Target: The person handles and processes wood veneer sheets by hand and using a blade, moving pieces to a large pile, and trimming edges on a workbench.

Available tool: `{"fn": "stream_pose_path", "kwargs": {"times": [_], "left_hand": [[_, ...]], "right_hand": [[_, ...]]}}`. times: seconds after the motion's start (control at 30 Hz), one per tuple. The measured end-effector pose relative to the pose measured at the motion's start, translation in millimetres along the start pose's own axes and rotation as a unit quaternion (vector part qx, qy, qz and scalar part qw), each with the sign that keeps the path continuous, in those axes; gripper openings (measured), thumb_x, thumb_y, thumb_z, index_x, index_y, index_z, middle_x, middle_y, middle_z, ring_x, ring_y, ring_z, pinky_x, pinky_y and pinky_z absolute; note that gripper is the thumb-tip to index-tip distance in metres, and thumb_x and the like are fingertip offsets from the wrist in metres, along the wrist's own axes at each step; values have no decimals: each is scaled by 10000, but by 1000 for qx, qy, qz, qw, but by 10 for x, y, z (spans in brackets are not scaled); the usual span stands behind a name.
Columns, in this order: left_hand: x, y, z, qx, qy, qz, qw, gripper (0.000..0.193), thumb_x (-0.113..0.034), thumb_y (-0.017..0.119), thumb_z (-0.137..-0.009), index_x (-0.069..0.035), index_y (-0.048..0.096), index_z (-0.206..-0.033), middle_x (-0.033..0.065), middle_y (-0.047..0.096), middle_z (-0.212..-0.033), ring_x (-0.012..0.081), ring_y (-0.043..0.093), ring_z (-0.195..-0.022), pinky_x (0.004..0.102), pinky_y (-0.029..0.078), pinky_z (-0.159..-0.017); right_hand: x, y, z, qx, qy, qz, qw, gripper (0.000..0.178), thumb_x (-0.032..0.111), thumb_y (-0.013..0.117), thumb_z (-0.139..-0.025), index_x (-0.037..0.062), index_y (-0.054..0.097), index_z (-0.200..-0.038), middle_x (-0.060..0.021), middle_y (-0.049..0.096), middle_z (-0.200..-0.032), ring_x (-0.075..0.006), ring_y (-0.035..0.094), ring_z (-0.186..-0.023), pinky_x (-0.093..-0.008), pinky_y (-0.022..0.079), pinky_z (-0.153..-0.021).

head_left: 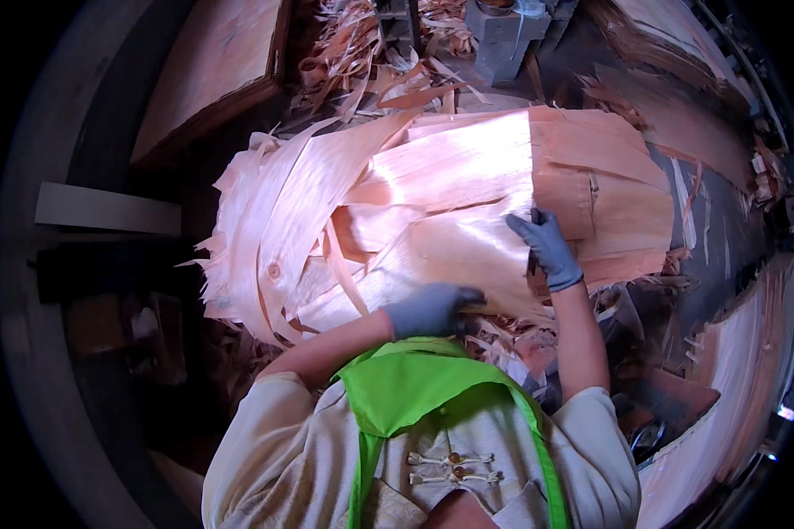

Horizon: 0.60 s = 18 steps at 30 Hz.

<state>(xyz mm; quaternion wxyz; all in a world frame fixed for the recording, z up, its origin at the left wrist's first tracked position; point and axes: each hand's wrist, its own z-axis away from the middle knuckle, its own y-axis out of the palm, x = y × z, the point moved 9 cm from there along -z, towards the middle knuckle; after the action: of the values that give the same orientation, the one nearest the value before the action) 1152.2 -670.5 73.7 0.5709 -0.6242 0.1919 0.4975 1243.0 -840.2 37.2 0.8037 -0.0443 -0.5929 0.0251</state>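
Note:
A heap of thin, pale pink wood veneer sheets (450,194) lies in front of me, curled and torn at its left end. My left hand (430,310), in a grey glove, grips the near edge of the top sheet. My right hand (547,247), also in a grey glove, pinches the same sheet further right, its fingers pressed on the surface. Both forearms rise from the lower edge over my green apron.
A flat stack of veneer (216,62) lies at the upper left. Loose veneer strips and scraps (370,53) litter the floor beyond the heap. More veneer stacks run along the right side (741,370). A pale board (106,209) sticks out at the left.

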Motion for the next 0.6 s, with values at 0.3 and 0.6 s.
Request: {"fn": "stream_pose_path", "kwargs": {"times": [0.3, 0.6], "left_hand": [[381, -691, -40, -227, -128, 48, 964, 424, -332, 666, -794, -11, 604, -1064, 186, 599, -1090, 272, 603, -968, 357, 468, -833], [374, -649, -324, -357, -91, -20, 929, 558, -406, 671, -768, -18, 551, -1150, 168, 616, -1036, 292, 572, -930, 369, 381, -883]], "right_hand": [[-80, -45, 383, -35, -22, -59, 997, 133, 130, 714, -787, 60, 608, -825, 32, 534, -773, -73, 479, -729, -244, 411, -648], [-82, 66, 493, 38, -18, -76, 996, 200, 75, 718, -771, 52, 603, -933, 6, 592, -867, -94, 530, -793, -240, 446, -708]]}}
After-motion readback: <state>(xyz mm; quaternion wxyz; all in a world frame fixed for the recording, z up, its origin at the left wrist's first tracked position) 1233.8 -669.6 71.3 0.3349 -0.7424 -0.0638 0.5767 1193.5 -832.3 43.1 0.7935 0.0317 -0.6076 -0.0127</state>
